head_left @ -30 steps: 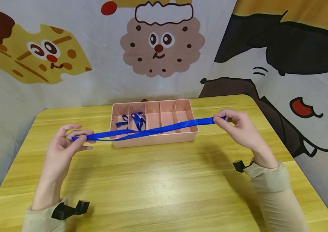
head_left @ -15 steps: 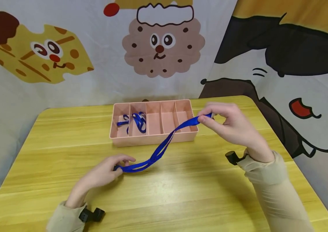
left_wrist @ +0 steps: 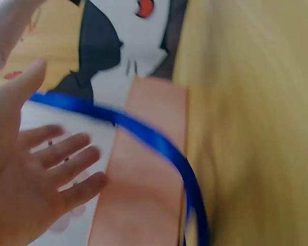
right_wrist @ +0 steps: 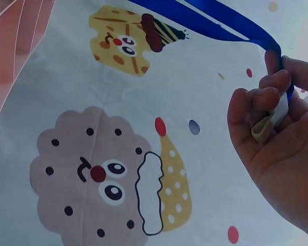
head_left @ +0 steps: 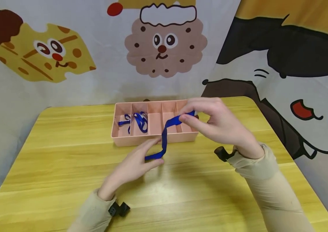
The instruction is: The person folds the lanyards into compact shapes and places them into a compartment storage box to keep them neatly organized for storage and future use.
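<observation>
A long blue ribbon (head_left: 164,138) hangs from my right hand (head_left: 214,120), which pinches it between thumb and fingers above the right part of a pink divided box (head_left: 155,140). A pale folded end (right_wrist: 269,123) shows among the curled fingers in the right wrist view. The ribbon drops in front of the box and bends left towards my left hand (head_left: 130,166). That hand has its fingers spread and extended, the ribbon running between thumb and fingers. In the blurred left wrist view, the left palm (left_wrist: 36,184) faces the ribbon (left_wrist: 154,141) without gripping it.
Inside the box's two left compartments lie a small blue ribbon (head_left: 124,123) and a looped blue ribbon (head_left: 141,122). The box stands near the back of a wooden table (head_left: 164,199). Behind it hangs a cartoon-printed cloth (head_left: 109,71).
My left hand has moved right and loosened from the ribbon's end. The right hand has drifted left over the box. The ribbon, stretched taut before, now hangs slack and bent.
</observation>
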`<action>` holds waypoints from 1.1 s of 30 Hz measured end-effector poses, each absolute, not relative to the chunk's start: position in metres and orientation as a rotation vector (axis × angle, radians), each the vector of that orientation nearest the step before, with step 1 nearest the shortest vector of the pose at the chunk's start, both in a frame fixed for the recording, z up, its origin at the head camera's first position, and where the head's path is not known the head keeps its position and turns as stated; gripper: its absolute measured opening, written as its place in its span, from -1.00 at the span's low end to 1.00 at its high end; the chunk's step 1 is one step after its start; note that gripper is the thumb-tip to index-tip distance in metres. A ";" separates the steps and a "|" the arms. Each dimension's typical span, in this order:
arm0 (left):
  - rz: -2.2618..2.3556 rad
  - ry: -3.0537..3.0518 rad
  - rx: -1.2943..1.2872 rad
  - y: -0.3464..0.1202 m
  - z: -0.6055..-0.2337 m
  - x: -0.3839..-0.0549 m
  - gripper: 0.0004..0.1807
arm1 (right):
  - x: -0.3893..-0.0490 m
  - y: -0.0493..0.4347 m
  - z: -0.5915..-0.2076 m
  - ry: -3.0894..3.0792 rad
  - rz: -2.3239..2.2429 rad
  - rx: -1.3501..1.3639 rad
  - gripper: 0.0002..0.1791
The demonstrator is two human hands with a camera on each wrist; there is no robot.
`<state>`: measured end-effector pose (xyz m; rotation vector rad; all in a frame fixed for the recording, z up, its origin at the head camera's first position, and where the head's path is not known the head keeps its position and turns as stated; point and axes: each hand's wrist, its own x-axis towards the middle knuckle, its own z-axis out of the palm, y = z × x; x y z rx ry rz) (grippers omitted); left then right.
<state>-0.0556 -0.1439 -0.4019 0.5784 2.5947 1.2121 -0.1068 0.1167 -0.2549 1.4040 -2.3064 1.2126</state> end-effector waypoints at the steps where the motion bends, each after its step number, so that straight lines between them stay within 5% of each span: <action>1: 1.308 2.582 0.593 -0.137 -0.399 -0.059 -0.22 | -0.107 0.117 -0.255 -2.300 1.219 1.396 -0.91; 7: 1.864 2.348 0.716 -0.112 -0.392 -0.073 -0.70 | -0.108 0.124 -0.251 -2.291 1.245 1.195 -0.83; 28: 2.149 2.115 0.686 -0.112 -0.378 -0.069 -0.49 | -0.091 0.161 -0.231 -2.364 1.226 0.790 -0.84; 33: 2.115 2.122 0.667 -0.111 -0.376 -0.069 -0.67 | -0.093 0.163 -0.229 -2.364 1.214 0.780 -0.84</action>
